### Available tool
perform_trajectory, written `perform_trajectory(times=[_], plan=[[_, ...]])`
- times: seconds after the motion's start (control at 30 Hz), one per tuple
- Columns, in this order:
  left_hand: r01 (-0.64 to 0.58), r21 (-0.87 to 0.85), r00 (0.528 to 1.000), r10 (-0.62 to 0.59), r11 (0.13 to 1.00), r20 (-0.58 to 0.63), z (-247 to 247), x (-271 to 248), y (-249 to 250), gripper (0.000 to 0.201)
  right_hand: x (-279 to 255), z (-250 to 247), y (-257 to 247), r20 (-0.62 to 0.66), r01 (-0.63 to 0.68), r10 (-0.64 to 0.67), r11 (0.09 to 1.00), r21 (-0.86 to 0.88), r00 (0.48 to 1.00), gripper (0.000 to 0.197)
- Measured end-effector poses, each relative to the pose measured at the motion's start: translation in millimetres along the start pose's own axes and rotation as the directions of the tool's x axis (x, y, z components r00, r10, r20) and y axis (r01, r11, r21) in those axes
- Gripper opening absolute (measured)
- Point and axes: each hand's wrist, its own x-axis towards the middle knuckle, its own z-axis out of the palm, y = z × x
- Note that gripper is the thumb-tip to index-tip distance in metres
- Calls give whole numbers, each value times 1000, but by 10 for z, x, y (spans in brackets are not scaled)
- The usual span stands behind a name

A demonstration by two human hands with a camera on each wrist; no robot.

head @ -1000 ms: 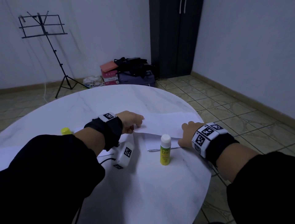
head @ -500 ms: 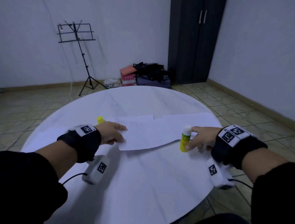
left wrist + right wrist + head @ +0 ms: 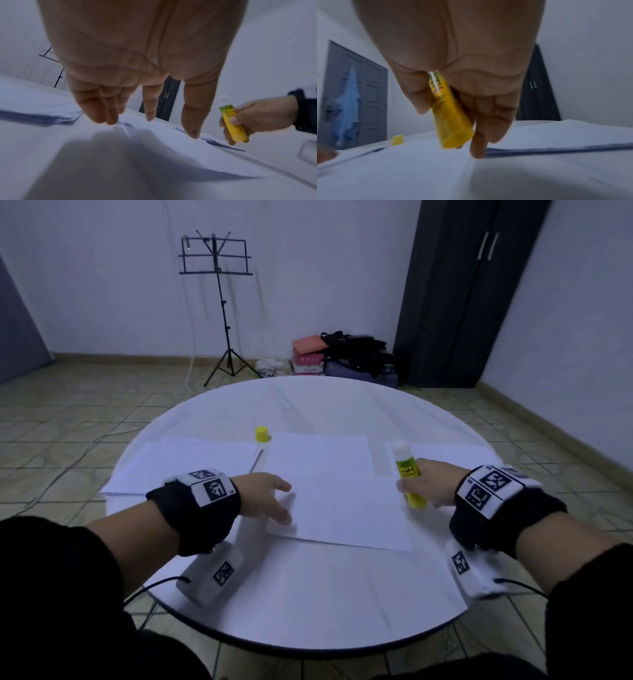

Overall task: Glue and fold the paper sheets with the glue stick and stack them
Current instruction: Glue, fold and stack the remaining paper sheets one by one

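Right hand [image 3: 432, 486] grips the glue stick [image 3: 408, 478], thumb and fingers wrapped round the yellow barrel, white tip up, base tilted toward the person and just above the paper. One finger [image 3: 478, 147] of that hand touches the sheet's right edge. Left hand [image 3: 263, 497] is open, fingers straight and spread, tips down on the left side of the front paper sheet [image 3: 346, 510]. That sheet lies flat mid-bench, overlapping another sheet [image 3: 318, 451] behind it. More paper: a pile [image 3: 191, 463] at left, one sheet [image 3: 445, 455] far right behind the right hand. Yellow cap [image 3: 261, 434] stands upright at the back, between the left pile and the middle sheet. Round white bench [image 3: 308, 604].
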Motion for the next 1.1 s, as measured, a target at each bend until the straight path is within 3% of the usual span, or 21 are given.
perform_trajectory(times=[0.1, 0.17, 0.27, 0.37, 0.57, 0.7, 0.93, 1.1], plan=[[-43, 322, 999, 39, 946, 19, 77, -15, -21, 77, 20, 52, -240, -42, -6, 11, 991, 132, 999, 23], [-110, 433, 994, 89, 894, 68, 150, -43, 1, 61, 5, 80, -395, -80, 3, 14, 977, 212, 997, 35], [-159, 447, 987, 124, 880, 106, 187, -71, -7, 41, 19, 102, -585, -140, 92, -49, 945, 314, 989, 38], [-185, 429, 983, 167, 884, 78, 152, -83, -76, 38, 55, 138, -788, -174, 167, -101, 889, 426, 980, 32], [-215, 357, 976, 208, 909, 59, 214, -114, -146, 49, 158, 410, -1196, -256, 282, -219, 927, 245, 942, 34], [-217, 381, 975, 215, 899, 48, 247, -116, -126, 51, 187, 573, -1387, -211, 301, -280, 951, 74, 937, 33], [-220, 385, 975, 210, 896, 69, 213, -91, -131, 52, 265, 675, -1417, -193, 260, -246, 964, 50, 950, 31], [-217, 395, 976, 205, 893, 72, 186, -50, -127, 58, 231, 508, -1085, -227, 167, -151, 985, 52, 962, 27]])
